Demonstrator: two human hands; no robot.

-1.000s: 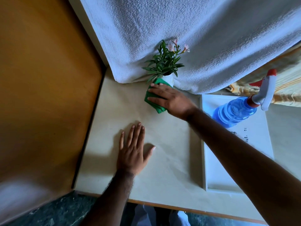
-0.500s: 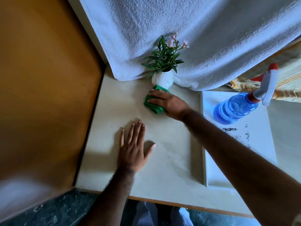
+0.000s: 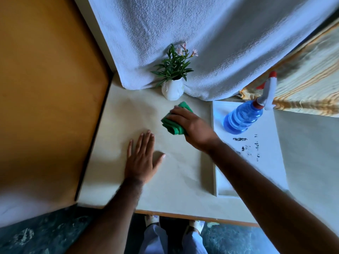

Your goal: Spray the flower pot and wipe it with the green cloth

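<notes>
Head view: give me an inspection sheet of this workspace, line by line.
Surface: pale tabletop, mostly bare.
Job's things: white flower pot upright at the back, plant in it; green cloth folded on the table, apart from the pot; blue spray bottle on the white tray.
Clutter: dark marks on the tray.
Grippers: right hand lies over the cloth, grip not clear; left hand flat on the table, empty.
Cables: nothing seen.
Surroundings: white towel draped behind the pot; brown panel at left.
</notes>
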